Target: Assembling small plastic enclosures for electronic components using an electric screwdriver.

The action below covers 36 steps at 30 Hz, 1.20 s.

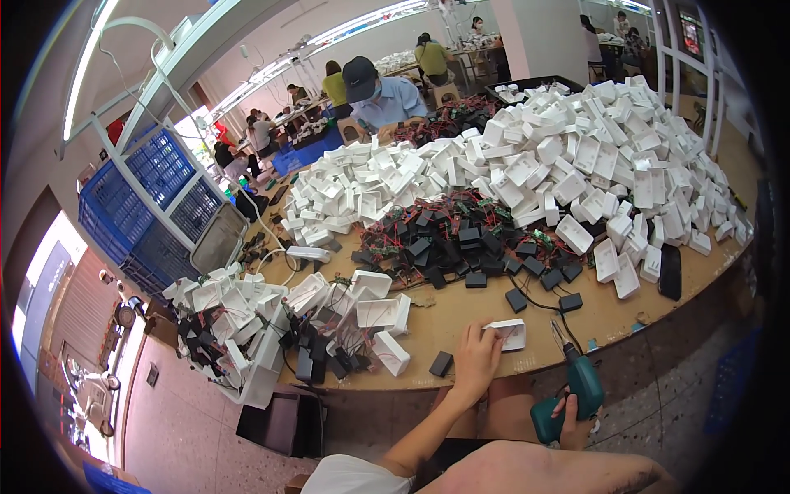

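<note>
My left hand (477, 356) grips a shallow white plastic case (513, 336) by its left end at the near edge of the table. The case lies open side up; small details inside it are too small to make out. In my right hand (569, 418) is a teal power drill (584, 385), held just off the table's edge. Its thin bit points up and away, beside the right end of the case. A small black box (442, 364) lies left of my left hand. Two more black boxes and a dark cord (533, 301) lie beyond the case.
White cases (568, 156) form a large heap across the table (436, 309). Black boxes with red wires (461, 235) are piled before it. At left, a white bin (267, 362) overflows with parts. A black phone (670, 272) lies at right. Opposite sits a person in a cap (387, 99).
</note>
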Motion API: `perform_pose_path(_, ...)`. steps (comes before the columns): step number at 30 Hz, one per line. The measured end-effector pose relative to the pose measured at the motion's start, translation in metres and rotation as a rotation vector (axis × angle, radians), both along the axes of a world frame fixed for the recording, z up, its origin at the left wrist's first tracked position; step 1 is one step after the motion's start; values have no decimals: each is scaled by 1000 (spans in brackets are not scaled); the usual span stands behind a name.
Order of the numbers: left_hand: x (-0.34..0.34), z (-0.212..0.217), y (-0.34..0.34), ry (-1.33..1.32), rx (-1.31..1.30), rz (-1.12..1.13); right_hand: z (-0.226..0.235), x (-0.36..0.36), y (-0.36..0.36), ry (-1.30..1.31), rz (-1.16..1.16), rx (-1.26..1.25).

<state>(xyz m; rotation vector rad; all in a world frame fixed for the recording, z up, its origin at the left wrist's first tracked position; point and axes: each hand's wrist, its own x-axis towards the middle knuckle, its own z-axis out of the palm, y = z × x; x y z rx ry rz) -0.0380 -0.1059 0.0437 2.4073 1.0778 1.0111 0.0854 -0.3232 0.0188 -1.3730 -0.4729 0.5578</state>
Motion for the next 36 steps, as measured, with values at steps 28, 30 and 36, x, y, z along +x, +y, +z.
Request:
perform_pose_path(28, 47, -74, 70, -165, -47, -17, -54, 29, 74, -39, 33, 88)
perform_pose_path(30, 49, -111, 110, -144, -61, 2, -100, 34, 115, -38, 84, 60)
perform_pose_path(36, 62, -218, 189, -103, 35, 92, -176, 33, 199, -129, 143, -17)
